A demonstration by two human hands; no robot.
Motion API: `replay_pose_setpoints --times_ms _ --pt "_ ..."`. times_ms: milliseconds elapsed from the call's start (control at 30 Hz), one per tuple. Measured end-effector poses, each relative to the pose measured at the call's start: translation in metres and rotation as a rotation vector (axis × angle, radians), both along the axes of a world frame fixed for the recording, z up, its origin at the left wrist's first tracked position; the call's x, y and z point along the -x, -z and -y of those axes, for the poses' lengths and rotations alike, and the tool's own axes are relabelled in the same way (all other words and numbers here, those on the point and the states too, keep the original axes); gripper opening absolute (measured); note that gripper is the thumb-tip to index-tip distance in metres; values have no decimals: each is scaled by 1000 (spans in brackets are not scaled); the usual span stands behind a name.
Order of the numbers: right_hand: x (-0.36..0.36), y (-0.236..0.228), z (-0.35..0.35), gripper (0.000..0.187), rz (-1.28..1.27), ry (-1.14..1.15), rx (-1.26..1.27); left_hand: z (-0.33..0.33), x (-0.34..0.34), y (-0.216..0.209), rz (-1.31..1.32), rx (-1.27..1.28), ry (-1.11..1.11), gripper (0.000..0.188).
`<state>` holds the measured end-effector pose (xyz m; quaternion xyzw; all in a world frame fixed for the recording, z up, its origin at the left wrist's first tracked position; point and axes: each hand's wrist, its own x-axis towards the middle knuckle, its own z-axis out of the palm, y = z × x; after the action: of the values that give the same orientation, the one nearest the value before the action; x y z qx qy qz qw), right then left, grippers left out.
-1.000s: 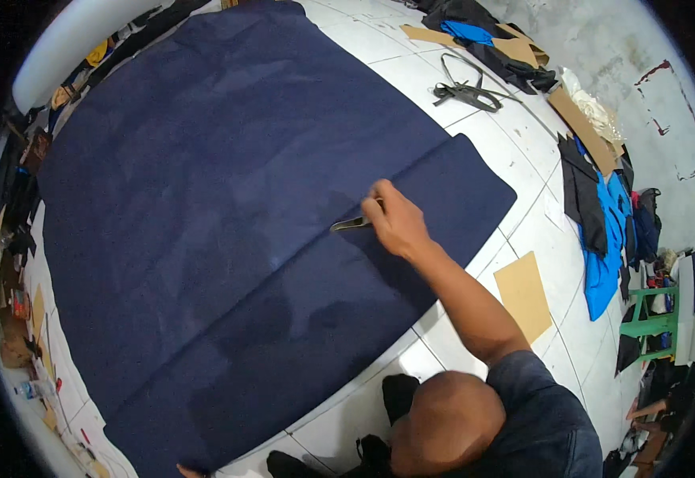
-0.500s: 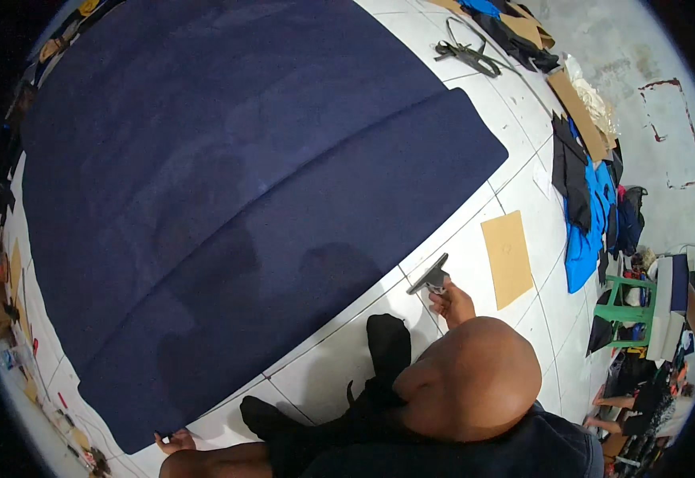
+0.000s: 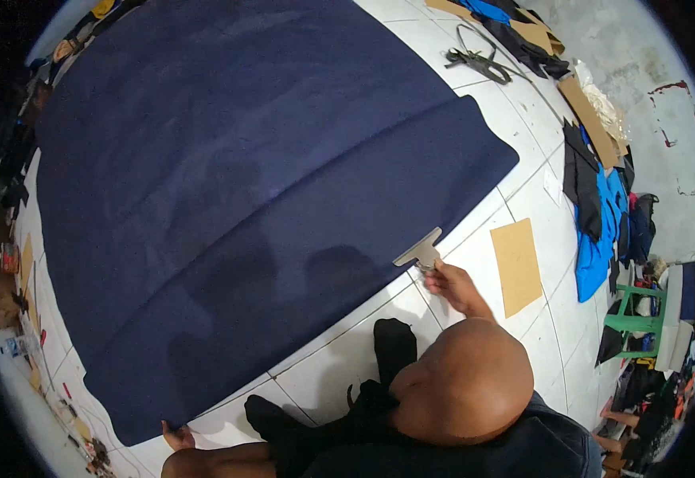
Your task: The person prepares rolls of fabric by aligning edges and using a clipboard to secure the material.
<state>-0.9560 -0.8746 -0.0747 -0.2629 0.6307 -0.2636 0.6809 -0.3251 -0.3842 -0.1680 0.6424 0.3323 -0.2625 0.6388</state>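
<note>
A large dark navy cloth (image 3: 204, 143) lies spread over the tiles, with a long crease or fold line running diagonally across it. My right hand (image 3: 451, 284) grips a wide metal bulldog clip (image 3: 421, 248) by its handle end. The clip's broad jaw lies over the cloth's near edge; whether it is clamped there I cannot make out. At the cloth's near left corner, my left hand (image 3: 178, 436) pinches the edge. Some of its fingers are hidden. My bent knee (image 3: 463, 382) and dark-socked feet (image 3: 395, 350) are between my hands.
A tan cardboard sheet (image 3: 516, 267) lies on the white tiles to the right. Beyond it are blue and black garments (image 3: 594, 255) and a green stool (image 3: 634, 323). A dark strap (image 3: 479, 64) lies at the far right. Assorted clutter (image 3: 17, 346) lines the left side.
My right hand has moved the clip up and left from the tiles onto the cloth's near edge, turning its flat face upward. My left hand stays at the near left corner.
</note>
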Motion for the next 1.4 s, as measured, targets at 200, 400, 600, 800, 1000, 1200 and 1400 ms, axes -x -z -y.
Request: replay_pose_setpoints --times_ms 200,400,600,800,1000,1200,1400 --pt "14 13 82 50 -90 157 56 -22 -1 -26 99 69 -57 42" --pt "7 1 82 16 -127 224 129 -21 8 -77 285 97 -86 39" --pt "34 -98 69 45 9 280 366 -33 9 -142 444 156 64 41" --pt "-77 -160 150 38 -72 86 591 29 -94 -249 710 69 177 36" --pt "-191 -100 185 59 -1003 -515 917 152 -133 -177 1072 -1008 606 51" --pt "-186 -13 130 69 -1153 -853 1121 219 -2 -83 879 -1110 1191 72" --pt "-188 -11 141 80 -1176 -934 877 222 -7 -61 917 -1092 1221 66"
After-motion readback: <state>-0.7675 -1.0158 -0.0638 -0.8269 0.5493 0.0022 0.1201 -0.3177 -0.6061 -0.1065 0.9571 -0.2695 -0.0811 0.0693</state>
